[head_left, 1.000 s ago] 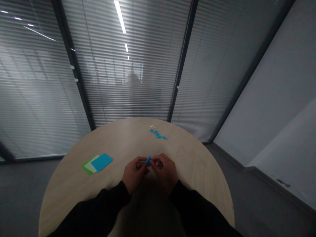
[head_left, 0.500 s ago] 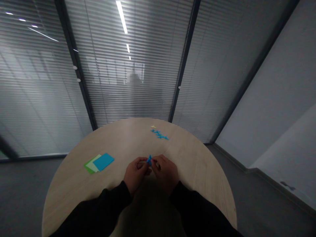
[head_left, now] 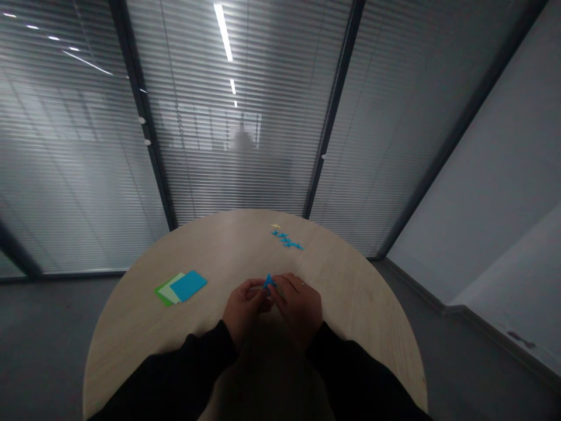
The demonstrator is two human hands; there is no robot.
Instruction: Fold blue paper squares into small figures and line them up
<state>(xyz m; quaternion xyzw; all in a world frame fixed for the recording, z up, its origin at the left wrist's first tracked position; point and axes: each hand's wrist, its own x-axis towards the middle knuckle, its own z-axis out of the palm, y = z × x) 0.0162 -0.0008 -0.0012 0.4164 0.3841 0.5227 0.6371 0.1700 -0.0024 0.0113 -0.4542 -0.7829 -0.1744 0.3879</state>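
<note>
A small folded piece of blue paper (head_left: pixel 269 281) is pinched between my two hands, with a pointed tip standing up above the fingers. My left hand (head_left: pixel 243 305) grips it from the left with thumb and fingertips. From the right, my right hand (head_left: pixel 300 304) holds its other side, a ring showing on one finger. The lower part of the paper is hidden behind my fingers. Farther back lie several small blue folded paper pieces (head_left: pixel 287 240) in a slanting row, with a yellow folded paper piece (head_left: pixel 276 225) behind them.
On the left of the round wooden table (head_left: pixel 232 245) lie fanned flat sheets: a blue sheet (head_left: pixel 188 286) on top, then a pale green sheet (head_left: pixel 169 293) and a green sheet (head_left: pixel 163 297). A glass wall with blinds (head_left: pixel 245 181) stands behind the table.
The blue paper has turned in my fingers and shows a broader triangular face. My right hand's fingers have shifted over it. The whole view has moved slightly.
</note>
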